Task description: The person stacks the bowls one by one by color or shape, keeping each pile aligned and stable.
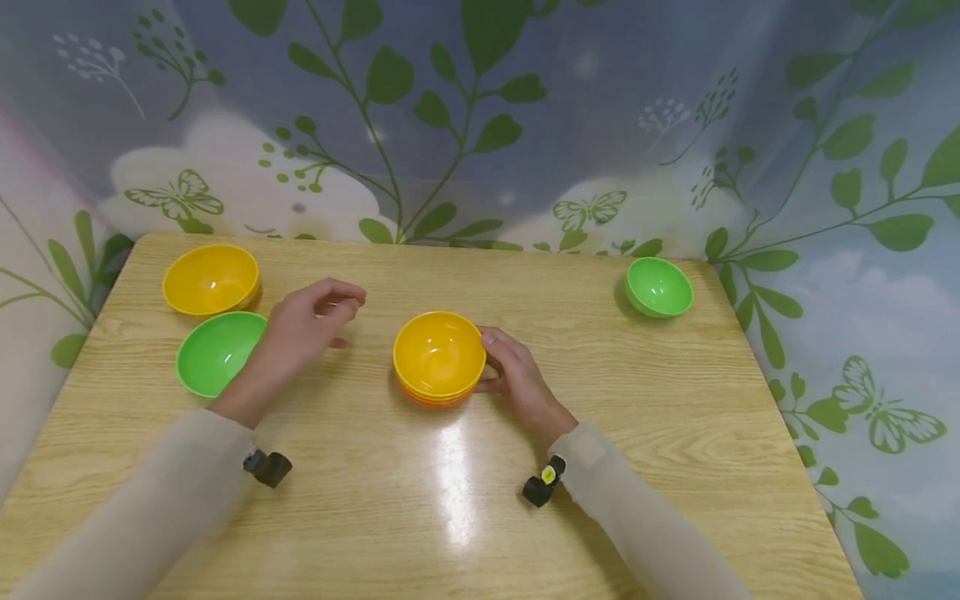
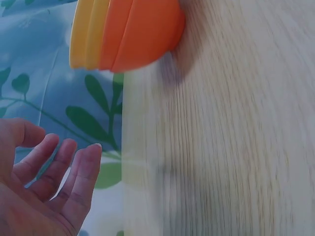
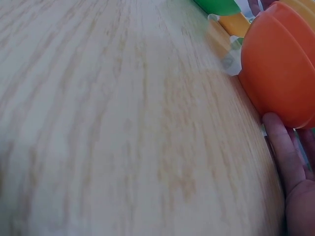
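Note:
A stack of bowls stands mid-table, with a yellow bowl (image 1: 439, 354) on top and orange bowls (image 2: 142, 34) beneath; the left wrist view shows two yellow and two orange layers. My right hand (image 1: 521, 379) touches the stack's right side, its thumb at the rim. In the right wrist view, fairly straight fingers (image 3: 283, 147) reach the lower orange bowl. To the left of the stack, my left hand (image 1: 303, 321) hangs above the table, apart from the bowls, fingers loosely bent and holding nothing. Below its wrist, a green bowl (image 1: 213, 354) is partly covered by the forearm.
Another yellow bowl (image 1: 210, 279) sits at the table's back left, close to the green one. A smaller green bowl (image 1: 660, 287) is at the back right. A patterned curtain (image 1: 450, 125) borders the wooden table (image 1: 675, 467) behind and at the right.

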`<state>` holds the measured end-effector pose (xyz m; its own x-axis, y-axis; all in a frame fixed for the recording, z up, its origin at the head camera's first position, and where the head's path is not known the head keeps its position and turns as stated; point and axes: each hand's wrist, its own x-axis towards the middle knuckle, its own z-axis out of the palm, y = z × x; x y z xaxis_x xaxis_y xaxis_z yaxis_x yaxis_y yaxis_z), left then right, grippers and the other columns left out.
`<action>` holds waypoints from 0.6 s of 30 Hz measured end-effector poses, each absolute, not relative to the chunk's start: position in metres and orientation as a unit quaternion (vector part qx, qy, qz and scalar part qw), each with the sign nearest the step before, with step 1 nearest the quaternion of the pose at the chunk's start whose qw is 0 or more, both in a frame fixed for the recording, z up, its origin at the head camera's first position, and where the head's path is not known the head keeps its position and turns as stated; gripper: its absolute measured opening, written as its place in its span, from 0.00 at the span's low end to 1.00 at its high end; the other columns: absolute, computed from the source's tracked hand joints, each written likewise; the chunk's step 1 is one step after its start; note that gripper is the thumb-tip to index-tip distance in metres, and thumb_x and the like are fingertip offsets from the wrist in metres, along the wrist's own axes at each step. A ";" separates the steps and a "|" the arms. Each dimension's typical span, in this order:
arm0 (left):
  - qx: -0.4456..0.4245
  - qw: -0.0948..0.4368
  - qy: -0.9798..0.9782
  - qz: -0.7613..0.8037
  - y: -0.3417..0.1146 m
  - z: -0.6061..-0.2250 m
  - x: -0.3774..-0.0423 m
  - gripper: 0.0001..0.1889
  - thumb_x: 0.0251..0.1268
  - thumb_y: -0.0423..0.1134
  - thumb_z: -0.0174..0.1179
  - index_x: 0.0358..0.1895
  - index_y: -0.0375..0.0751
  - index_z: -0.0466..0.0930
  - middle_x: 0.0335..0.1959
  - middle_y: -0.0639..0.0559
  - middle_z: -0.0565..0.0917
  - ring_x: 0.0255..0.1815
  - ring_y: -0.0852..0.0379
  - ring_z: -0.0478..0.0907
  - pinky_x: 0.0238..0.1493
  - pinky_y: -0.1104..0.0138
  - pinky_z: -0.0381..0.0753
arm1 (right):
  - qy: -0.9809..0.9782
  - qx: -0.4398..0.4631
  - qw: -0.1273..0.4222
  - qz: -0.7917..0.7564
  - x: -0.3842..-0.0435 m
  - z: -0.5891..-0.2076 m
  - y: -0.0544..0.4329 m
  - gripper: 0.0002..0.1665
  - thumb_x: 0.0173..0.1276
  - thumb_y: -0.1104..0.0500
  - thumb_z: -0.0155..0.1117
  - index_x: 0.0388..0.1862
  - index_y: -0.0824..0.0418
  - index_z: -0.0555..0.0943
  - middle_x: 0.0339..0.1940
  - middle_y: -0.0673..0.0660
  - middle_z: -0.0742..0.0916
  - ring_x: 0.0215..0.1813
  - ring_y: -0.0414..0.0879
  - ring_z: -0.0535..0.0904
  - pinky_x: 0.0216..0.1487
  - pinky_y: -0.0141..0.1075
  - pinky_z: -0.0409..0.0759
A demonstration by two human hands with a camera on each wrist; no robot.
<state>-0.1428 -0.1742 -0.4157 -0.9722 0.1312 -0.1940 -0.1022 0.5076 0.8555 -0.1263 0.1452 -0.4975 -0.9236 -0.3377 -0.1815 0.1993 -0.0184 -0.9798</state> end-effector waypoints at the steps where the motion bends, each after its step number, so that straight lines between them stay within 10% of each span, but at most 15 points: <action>1: 0.004 0.118 0.861 0.495 -0.177 -0.416 -0.143 0.20 0.88 0.48 0.54 0.71 0.44 0.79 0.70 0.45 0.83 0.65 0.41 0.82 0.53 0.59 0.95 | 0.675 -0.051 0.189 -0.712 -0.127 -0.498 0.145 0.35 0.88 0.42 0.45 0.79 0.64 0.74 0.77 0.63 0.79 0.75 0.56 0.80 0.53 0.47 0.95; 18: -0.035 0.088 0.864 0.495 -0.222 -0.418 -0.151 0.24 0.88 0.51 0.52 0.73 0.41 0.78 0.72 0.41 0.81 0.63 0.45 0.81 0.45 0.68 0.94 | 0.679 -0.050 0.188 -0.708 -0.127 -0.498 0.146 0.34 0.88 0.42 0.46 0.78 0.64 0.74 0.77 0.63 0.79 0.74 0.56 0.80 0.54 0.45 0.94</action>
